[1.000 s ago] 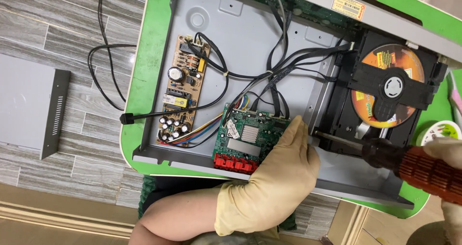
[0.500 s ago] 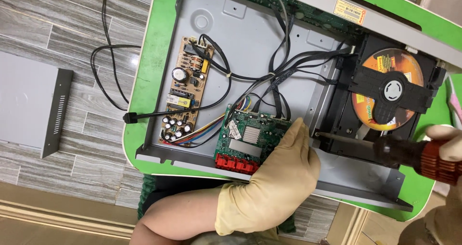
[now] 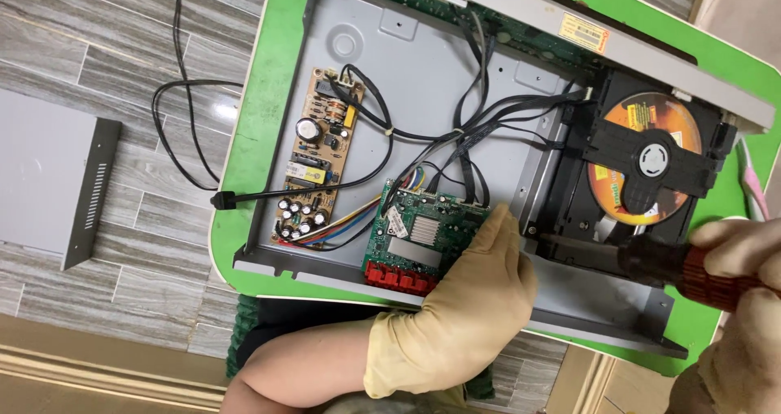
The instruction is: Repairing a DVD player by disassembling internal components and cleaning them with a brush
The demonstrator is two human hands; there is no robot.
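Both my hands wear tan gloves: left hand (image 3: pixel 468 308), right hand (image 3: pixel 744 316). Screwdriver (image 3: pixel 691 269) in my right: red handle, black collar. Chassis (image 3: pixel 423 64) pale grey. Main board (image 3: pixel 416 237) green, with a red connector block (image 3: pixel 400 277). Power board (image 3: pixel 313 158) brown-tan. Disc (image 3: pixel 643 150) orange and yellow under a black clamp (image 3: pixel 659 155). Table (image 3: pixel 268 97) bright green, white edge. Floor (image 3: pixel 122 40) grey wood-grain tiles. Cables (image 3: pixel 183 105) black.
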